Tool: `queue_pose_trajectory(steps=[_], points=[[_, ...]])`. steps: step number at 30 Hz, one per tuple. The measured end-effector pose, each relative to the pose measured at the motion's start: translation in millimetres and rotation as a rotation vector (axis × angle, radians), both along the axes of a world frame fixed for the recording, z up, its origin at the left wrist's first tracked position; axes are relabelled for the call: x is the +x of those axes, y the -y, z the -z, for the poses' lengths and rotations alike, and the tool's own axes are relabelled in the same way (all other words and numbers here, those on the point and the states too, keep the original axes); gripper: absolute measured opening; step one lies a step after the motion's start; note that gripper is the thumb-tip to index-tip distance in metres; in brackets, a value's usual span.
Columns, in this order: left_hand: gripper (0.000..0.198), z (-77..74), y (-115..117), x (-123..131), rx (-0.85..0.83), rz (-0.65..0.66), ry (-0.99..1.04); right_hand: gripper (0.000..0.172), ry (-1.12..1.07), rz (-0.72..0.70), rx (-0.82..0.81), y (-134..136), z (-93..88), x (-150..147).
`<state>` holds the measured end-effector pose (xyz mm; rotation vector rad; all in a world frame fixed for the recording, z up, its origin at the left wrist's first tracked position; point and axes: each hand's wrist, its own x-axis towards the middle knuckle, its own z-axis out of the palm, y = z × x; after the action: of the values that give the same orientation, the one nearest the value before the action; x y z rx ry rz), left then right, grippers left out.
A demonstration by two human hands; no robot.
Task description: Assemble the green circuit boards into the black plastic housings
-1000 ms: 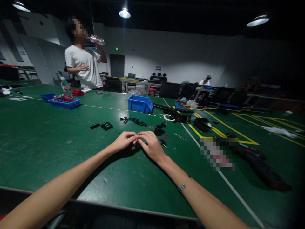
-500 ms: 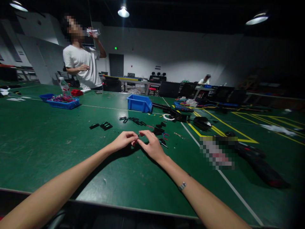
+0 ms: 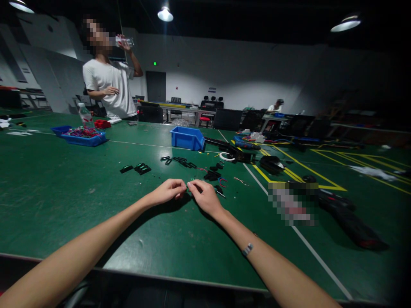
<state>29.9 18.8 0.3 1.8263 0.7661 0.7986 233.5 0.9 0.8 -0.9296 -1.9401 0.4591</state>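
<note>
Across the whole lower view spreads a wide green table (image 3: pixel 48 192), marked with white and yellow lines toward its right side. At its far edge stands a person in a white shirt (image 3: pixel 107 87), tipping a clear bottle (image 3: pixel 123 41) to the mouth. A blue bin (image 3: pixel 188 139) sits near the table's middle, well beyond the hands, and a shallow blue tray (image 3: pixel 84 139) of coloured bits lies off to the far left. Between the bin and the hands, black parts (image 3: pixel 180 161) are scattered loosely, with a pair of black clips (image 3: pixel 141 168) apart to their left.

Both forearms reach forward over the near edge. The left hand (image 3: pixel 167 191) and right hand (image 3: pixel 204 196) rest on the table with fingers curled in, their fingertips meeting. Pinched between them is what seems to be a small piece (image 3: pixel 187 185), too tiny to make out, low over the table just in front of the black parts.
</note>
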Motion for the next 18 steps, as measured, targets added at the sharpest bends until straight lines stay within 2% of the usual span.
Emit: queue_pose_trajectory(steps=[6, 11, 18], points=[[0.039, 0.5, -1.4, -0.4, -0.002, -0.006, -0.012, 0.024, -0.008, 0.002, -0.072, 0.0, 3.3, 1.0], [0.039, -0.2, -2.6, -1.3, -0.004, -0.009, 0.006, 0.028, -0.069, -0.014, -0.145, -0.1, 3.3, 1.1], [0.041, -2.1, 0.1, -1.3, -0.006, 0.044, -0.034, 0.028, -0.101, -0.116, -0.253, -0.7, 4.8, 1.1]])
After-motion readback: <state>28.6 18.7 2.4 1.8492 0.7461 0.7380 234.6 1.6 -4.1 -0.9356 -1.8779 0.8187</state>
